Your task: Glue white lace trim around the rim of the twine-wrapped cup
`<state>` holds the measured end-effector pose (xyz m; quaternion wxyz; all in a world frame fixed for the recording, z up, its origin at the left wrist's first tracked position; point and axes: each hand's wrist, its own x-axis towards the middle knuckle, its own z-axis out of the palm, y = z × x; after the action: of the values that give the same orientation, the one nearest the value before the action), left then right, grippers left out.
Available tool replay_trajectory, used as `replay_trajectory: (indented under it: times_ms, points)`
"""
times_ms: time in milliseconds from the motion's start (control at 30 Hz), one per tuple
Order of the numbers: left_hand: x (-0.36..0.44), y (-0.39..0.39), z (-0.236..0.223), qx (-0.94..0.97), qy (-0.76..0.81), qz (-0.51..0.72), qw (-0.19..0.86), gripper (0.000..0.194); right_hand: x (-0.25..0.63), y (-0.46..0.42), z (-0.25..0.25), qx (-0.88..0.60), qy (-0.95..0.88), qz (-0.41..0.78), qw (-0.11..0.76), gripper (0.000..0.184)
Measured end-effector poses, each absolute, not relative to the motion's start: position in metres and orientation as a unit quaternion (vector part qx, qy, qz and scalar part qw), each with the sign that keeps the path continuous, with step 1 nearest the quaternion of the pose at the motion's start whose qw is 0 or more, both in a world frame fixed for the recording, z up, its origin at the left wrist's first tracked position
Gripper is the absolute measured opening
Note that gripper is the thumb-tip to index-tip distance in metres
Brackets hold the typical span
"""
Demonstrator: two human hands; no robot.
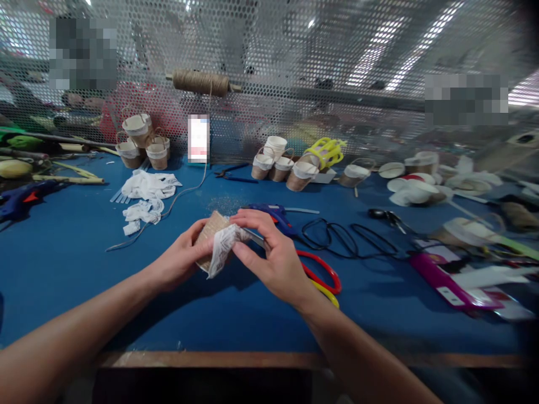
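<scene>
My left hand (185,255) is wrapped around a small cup covered in brown burlap (206,238), tipped on its side above the table. A strip of white lace (222,247) lies across the cup, under my left thumb. My right hand (269,252) pinches the other end of the lace between thumb and fingers, close against the cup. Below my right wrist lie scissors with red and yellow handles (326,269), partly hidden by the hand. Just behind my right fingers sits a blue glue gun (275,216) with a black cord.
Small burlap cups with white lace rims (304,174) stand along the perforated metal screen (252,106). White lace pieces (149,185) lie at left, near pliers (236,174). A twine spool (201,82) hangs above a phone (198,140). A magenta object (455,286) lies right.
</scene>
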<state>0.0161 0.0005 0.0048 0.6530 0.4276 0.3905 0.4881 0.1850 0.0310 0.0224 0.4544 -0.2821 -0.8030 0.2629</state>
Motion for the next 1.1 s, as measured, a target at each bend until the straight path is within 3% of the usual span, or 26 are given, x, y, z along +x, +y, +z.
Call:
replay_trajectory:
  times_ms: [200,433,633,800,900,1100]
  points:
    - [0.010,0.003,0.006,0.419,0.362,0.503,0.664,0.057,0.185,0.032,0.024,-0.273,-0.803,0.289,0.443,0.005]
    - [0.002,0.008,0.012,0.445,0.397,0.471,0.650,0.063,0.186,0.035,0.022,-0.277,-0.815,0.283,0.423,0.006]
    - [0.006,0.007,0.009,0.447,0.427,0.450,0.644,0.049,0.183,0.036,0.017,-0.262,-0.829,0.269,0.414,0.005]
    - [0.006,0.008,0.011,0.458,0.463,0.452,0.610,0.050,0.190,0.042,0.024,-0.274,-0.838,0.272,0.385,0.008]
    - [0.004,0.010,0.011,0.478,0.491,0.458,0.566,0.050,0.202,0.053,0.038,-0.316,-0.812,0.308,0.383,0.023]
    - [-0.001,0.015,0.010,0.481,0.502,0.460,0.553,0.045,0.224,0.073,0.059,-0.456,-0.778,0.258,0.347,0.018]
